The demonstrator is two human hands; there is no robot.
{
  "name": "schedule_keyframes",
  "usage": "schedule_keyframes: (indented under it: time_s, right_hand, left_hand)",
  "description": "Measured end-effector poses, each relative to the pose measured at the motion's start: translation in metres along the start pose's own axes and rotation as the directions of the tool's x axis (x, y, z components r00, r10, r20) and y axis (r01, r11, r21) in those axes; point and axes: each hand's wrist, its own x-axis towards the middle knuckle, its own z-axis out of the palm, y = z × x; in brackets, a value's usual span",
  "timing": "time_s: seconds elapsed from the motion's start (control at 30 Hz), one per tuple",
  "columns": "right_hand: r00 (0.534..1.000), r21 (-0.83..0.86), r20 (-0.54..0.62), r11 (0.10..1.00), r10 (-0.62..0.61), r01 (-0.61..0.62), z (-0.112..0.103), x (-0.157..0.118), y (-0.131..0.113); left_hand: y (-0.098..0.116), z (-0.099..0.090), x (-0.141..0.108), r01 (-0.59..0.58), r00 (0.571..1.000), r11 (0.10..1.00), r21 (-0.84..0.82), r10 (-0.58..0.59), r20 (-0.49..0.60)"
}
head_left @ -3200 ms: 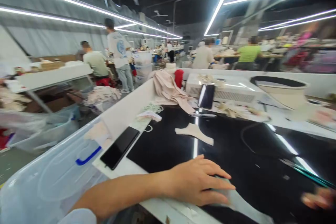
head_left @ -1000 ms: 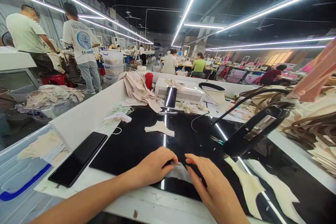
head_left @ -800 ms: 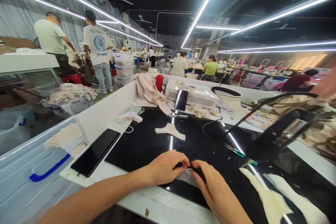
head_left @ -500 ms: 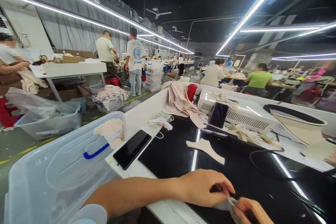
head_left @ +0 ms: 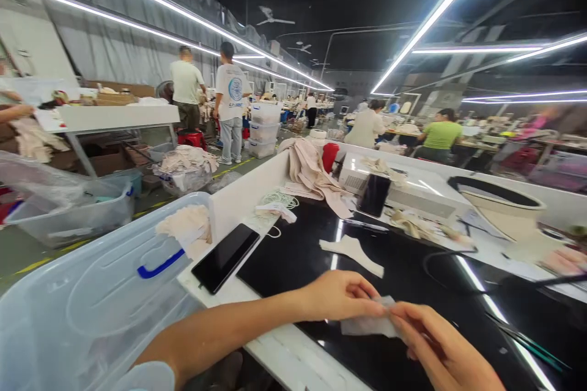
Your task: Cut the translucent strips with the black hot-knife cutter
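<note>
Between my two hands is a small piece of thin, whitish, translucent material (head_left: 367, 325), held over the glossy black work surface (head_left: 293, 256). My left hand (head_left: 337, 296) pinches its upper edge, fingers closed. From the right, my right hand (head_left: 435, 336) grips the same piece at its right end with thumb and fingertips. Just beyond my hands, a cream curved fabric piece (head_left: 353, 252) lies flat and untouched. Whether the thin material is cloth or paper I cannot tell.
A black phone (head_left: 225, 258) lies left on the table edge; another phone (head_left: 373, 194) leans against a white machine (head_left: 403, 183). Pink-beige fabric strips (head_left: 307, 171) are heaped at the back. A lidded plastic bin (head_left: 105, 311) stands left. Scissors or tweezers (head_left: 527, 342) lie right. Several people work beyond.
Both hands have moved up and slightly left, and more of the thin whitish piece shows between them. The camera view has shifted a little.
</note>
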Motion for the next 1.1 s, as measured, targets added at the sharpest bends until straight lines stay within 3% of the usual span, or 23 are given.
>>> schedule_keyframes:
  time_s: [0.17,0.27,0.47,0.6,0.77,0.93,1.1]
  right_hand:
    - [0.996,0.031,0.077,0.998,0.049,-0.051,0.007,0.002,-0.017]
    - [0.996,0.049,0.044,0.995,0.082,-0.084,0.015,0.005,-0.015]
    - [0.998,-0.043,-0.054,0.999,0.015,-0.018,0.023,0.037,-0.013]
    - [0.995,-0.111,-0.099,0.993,0.016,-0.027,0.031,0.069,-0.013]
    - [0.994,-0.255,-0.108,0.966,0.004,-0.031,0.044,0.098,-0.006]
    - [0.998,-0.382,-0.051,0.924,-0.036,0.014,0.053,0.108,0.005]
    - [0.999,-0.467,-0.019,0.884,-0.044,0.03,0.057,0.109,0.014]
  left_hand:
    - [0.008,-0.007,-0.003,-0.032,0.999,0.999,-0.02,0.032,-0.009]
    - [0.011,-0.01,-0.003,-0.075,0.995,0.997,0.029,0.077,-0.057]
    - [0.024,-0.024,0.015,-0.177,0.967,0.96,0.218,0.21,-0.143]
    - [0.038,-0.043,0.04,-0.224,0.933,0.892,0.392,0.313,-0.177]
    - [0.041,-0.057,0.063,-0.195,0.913,0.772,0.605,0.369,-0.176]
    - [0.033,-0.057,0.068,-0.176,0.915,0.63,0.756,0.388,-0.11]
    - [0.027,-0.057,0.072,-0.142,0.925,0.553,0.821,0.37,-0.09]
